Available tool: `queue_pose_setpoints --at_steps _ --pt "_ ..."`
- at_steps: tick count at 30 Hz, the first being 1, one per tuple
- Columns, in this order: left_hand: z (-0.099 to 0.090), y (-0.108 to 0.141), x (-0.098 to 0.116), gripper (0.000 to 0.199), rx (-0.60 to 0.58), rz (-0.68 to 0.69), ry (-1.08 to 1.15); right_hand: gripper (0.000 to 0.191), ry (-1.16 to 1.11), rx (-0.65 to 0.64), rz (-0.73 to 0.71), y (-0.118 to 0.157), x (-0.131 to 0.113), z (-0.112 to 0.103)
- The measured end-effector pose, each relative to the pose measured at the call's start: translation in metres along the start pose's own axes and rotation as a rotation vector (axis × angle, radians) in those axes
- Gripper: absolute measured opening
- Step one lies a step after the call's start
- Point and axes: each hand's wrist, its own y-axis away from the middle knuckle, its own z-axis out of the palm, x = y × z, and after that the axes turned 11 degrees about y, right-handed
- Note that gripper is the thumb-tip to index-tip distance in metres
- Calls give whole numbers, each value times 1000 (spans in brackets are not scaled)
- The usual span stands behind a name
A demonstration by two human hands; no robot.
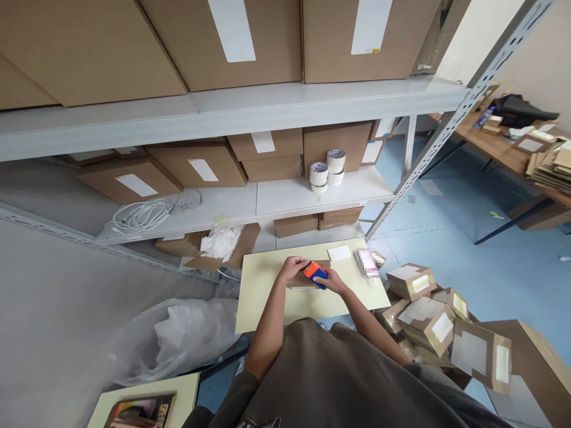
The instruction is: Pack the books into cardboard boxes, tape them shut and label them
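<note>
Over the pale yellow table (259, 297), my right hand (333, 280) grips a small orange-and-blue box-shaped object (316, 273), its kind not clear. My left hand (293, 267) is closed, with its fingertips pinched at the object's upper left end, where a dark edge shows. Under both hands lies a brown cardboard box (300, 280), largely covered by them. A white sheet (339, 253) rests on the table just beyond my right hand.
A metal shelf (285, 205) ahead holds cartons, tape rolls (319, 173) and a coiled white cable (143, 216). Packed boxes (427, 321) are heaped on the floor at right. A plastic bag (178, 333) bulges at left. Behind, a wooden table (504, 142) carries flattened cardboard.
</note>
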Motion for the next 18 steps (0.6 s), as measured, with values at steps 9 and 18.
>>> queue_pose_setpoints --at_steps 9,18 --pt "7 -2 -8 41 174 84 -164 52 14 0 10 -3 -7 -6" --pt "2 -6 -6 49 108 -1 18 49 -9 -6 10 -13 -9 -10"
